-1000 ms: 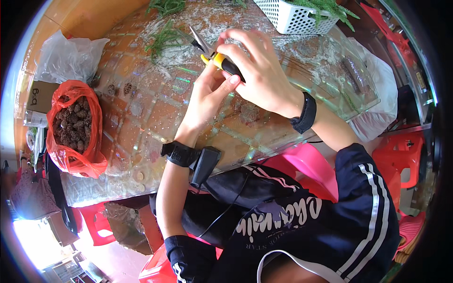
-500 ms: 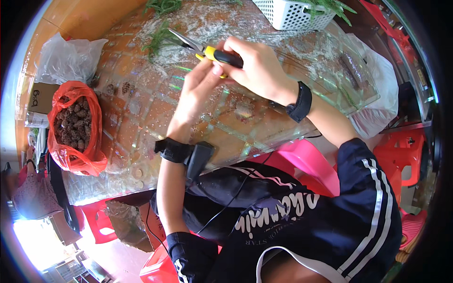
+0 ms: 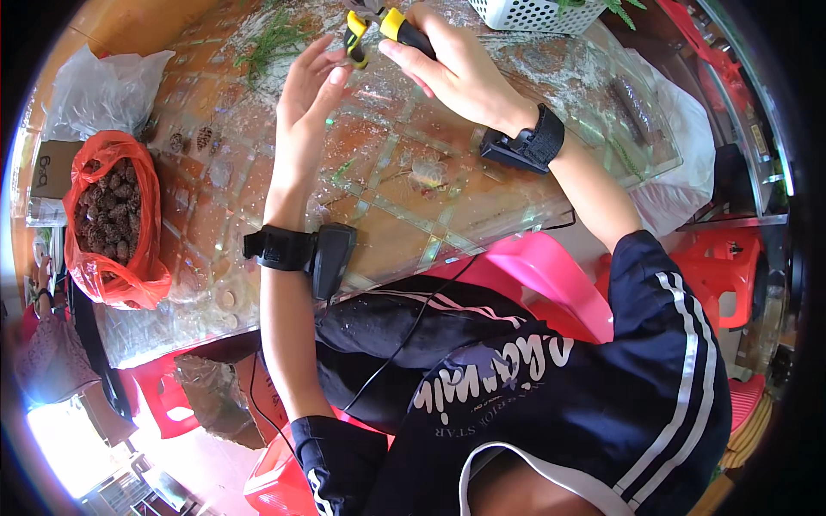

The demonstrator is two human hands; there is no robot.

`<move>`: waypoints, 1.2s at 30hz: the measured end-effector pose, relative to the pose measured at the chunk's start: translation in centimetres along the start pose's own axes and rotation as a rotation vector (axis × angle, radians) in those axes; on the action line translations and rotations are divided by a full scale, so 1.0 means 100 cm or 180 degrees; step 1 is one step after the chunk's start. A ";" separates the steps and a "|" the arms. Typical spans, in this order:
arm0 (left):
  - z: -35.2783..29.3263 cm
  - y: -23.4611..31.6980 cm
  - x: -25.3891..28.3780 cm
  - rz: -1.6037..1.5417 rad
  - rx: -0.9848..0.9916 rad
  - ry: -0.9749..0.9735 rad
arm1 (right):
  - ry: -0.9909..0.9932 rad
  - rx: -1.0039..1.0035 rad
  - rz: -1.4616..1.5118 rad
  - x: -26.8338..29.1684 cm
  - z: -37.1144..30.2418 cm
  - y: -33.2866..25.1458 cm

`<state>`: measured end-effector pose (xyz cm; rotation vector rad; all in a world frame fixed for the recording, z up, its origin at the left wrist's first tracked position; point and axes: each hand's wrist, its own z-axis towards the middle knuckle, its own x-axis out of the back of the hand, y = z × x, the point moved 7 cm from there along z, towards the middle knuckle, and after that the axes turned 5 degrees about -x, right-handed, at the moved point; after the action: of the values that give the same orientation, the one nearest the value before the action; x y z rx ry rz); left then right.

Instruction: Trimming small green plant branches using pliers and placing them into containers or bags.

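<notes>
Two hands meet at twelve o'clock above the glass tabletop (image 3: pixel 404 232). The right hand (image 3: pixel 456 69) is closed around the yellow-handled pliers (image 3: pixel 379 26), while the left hand (image 3: pixel 311 86), fingers loosely spread, touches their lower handle. A red bag of pine cones (image 3: pixel 107 215) sits at nine o'clock.

A glass-topped table (image 3: pixel 404 232) stands among red plastic stools (image 3: pixel 718 267), bright daylight at lower left.

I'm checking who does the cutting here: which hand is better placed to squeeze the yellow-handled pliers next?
The right hand, probably: it already grips the yellow-handled pliers by the handles, while the left hand is open, its fingertips just beside the tool.
</notes>
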<state>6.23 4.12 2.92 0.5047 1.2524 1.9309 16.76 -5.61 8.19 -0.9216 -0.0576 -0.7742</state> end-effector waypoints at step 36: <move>0.021 -0.043 0.039 -0.0432 0.0044 0.1834 | -0.1203 0.0701 -0.1508 -0.050 -0.058 0.010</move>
<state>6.80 9.34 -0.29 -0.1502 1.6032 2.0191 12.15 -6.60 2.09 -0.8410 -0.7000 -0.9960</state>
